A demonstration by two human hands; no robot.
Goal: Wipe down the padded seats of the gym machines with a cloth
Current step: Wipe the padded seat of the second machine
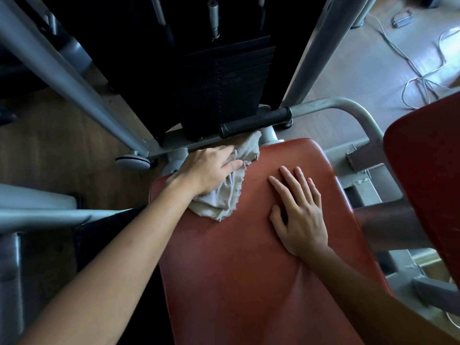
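Both hands are down on the seat. The left hand [211,168] presses and bunches a pale grey, frayed cotton cloth [224,192] against the far left corner of the rust-red vinyl padded seat [249,270], fingers curled over a fold of it. The right hand [298,215] lies flat and empty on the pad, fingers spread, seemingly bracing it.

That cloth looks light, limp and thin; it would likely crumple and slide under the palm, so a gathered handful held from above seems the surest hold. The vinyl appears smooth, a little slick, and soft enough to dimple under pressure.

Beyond the hands, a black foam-gripped handle on a grey steel tube [256,122] crosses just past the cloth, and a dark weight stack [224,78] rises behind it. A second red pad [428,175] is cut off at the right edge. The seat's near end runs out of view, and whether the cloth is damp I cannot tell.
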